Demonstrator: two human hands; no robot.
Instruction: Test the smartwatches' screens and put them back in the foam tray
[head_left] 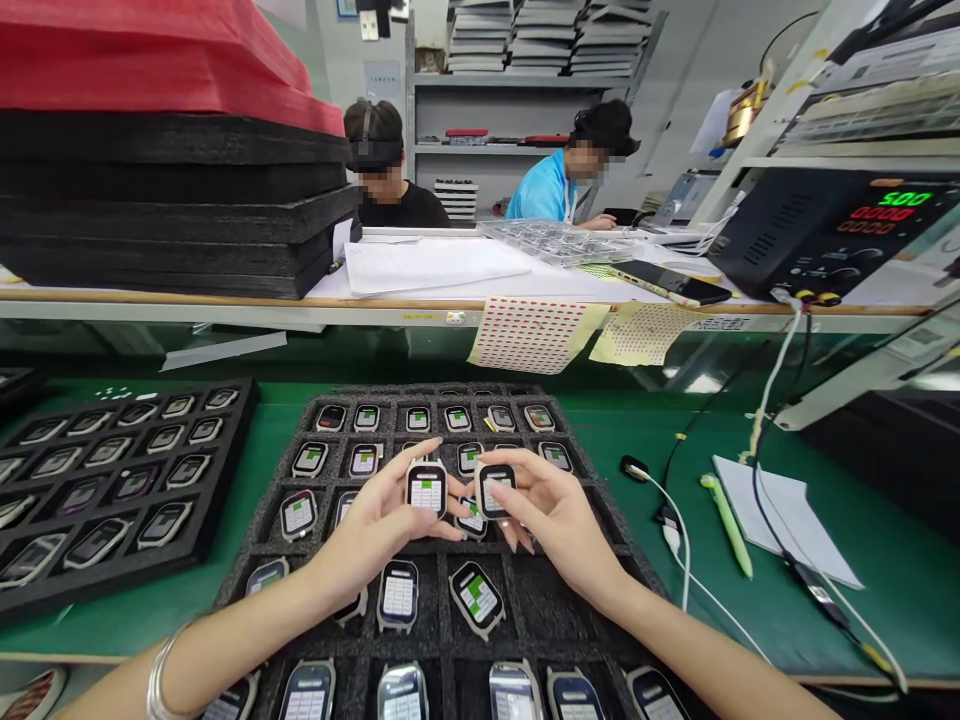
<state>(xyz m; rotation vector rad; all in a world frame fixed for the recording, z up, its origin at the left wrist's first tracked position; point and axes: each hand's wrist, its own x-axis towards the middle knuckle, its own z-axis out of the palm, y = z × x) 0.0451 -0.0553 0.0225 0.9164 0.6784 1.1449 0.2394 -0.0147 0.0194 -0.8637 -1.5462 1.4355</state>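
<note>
My left hand [397, 505] grips a smartwatch body [426, 490] without a strap, its lit screen showing a white grid with a green patch. Just to the right, my right hand [544, 500] is closed around a second smartwatch [496, 490], the thumb lying over its screen. Both watches are raised above a black foam tray [536, 595] whose compartments hold several more lit watches. Between my hands, a watch with a green and white screen [471, 518] shows partly behind my fingers. Below them, another watch [478, 598] sits tilted in its compartment.
A second foam tray [225, 450] of watches is at left. At right are a white charging cable [686, 560], a green pen [727, 525] and paper [795, 520]. The shelf ahead carries stacked black foam [172, 200], a phone [671, 283] and a power supply [832, 230]. Two people sit beyond.
</note>
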